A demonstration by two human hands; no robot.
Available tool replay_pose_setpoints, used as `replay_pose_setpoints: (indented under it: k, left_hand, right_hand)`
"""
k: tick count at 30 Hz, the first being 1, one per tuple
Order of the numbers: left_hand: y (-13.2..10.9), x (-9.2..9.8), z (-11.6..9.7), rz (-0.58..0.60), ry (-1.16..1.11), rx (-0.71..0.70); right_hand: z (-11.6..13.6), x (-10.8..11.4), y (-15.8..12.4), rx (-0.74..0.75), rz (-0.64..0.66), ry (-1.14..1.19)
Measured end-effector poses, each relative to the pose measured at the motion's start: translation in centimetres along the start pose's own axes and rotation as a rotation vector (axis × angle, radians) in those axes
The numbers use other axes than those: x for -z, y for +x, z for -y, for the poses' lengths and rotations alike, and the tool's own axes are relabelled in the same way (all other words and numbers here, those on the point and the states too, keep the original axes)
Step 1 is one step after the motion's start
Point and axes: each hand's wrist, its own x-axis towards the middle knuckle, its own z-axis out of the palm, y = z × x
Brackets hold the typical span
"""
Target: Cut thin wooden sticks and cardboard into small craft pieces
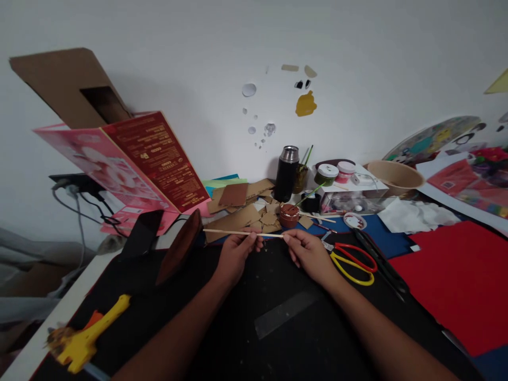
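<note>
A thin pale wooden stick (226,231) lies level between my two hands above the black mat (254,296). My left hand (240,254) pinches it right of its middle, so a long part juts out to the left. At the stick's right end, my right hand (307,251) grips the tip between thumb and fingers. Just beyond the hands are torn cardboard pieces (244,217) and an open jar of brown paint (289,214). Scissors with red and yellow handles (353,264) rest beside my right wrist.
A clear strip (286,313) lies on the mat. At left are a yellow giraffe figure (85,336), a brown curved piece (180,246) and a pink box (130,164). A black flask (286,173) stands behind. Red sheet (460,275) and black cutter (379,262) lie right.
</note>
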Motion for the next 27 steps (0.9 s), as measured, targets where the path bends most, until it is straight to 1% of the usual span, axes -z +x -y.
replay_pose_setpoints:
  k: [12, 23, 27]
  left_hand:
    - [0.13, 0.57, 0.60, 0.028, 0.034, -0.021]
    - [0.55, 0.76, 0.93, -0.070, 0.173, -0.072]
    - [0.55, 0.64, 0.84, -0.084, 0.204, -0.082]
  right_hand:
    - [-0.04, 0.05, 0.13, -0.024, 0.009, 0.027]
    - [-0.09, 0.04, -0.01, -0.020, 0.044, -0.029]
    - [0.01, 0.04, -0.11, -0.018, 0.050, -0.054]
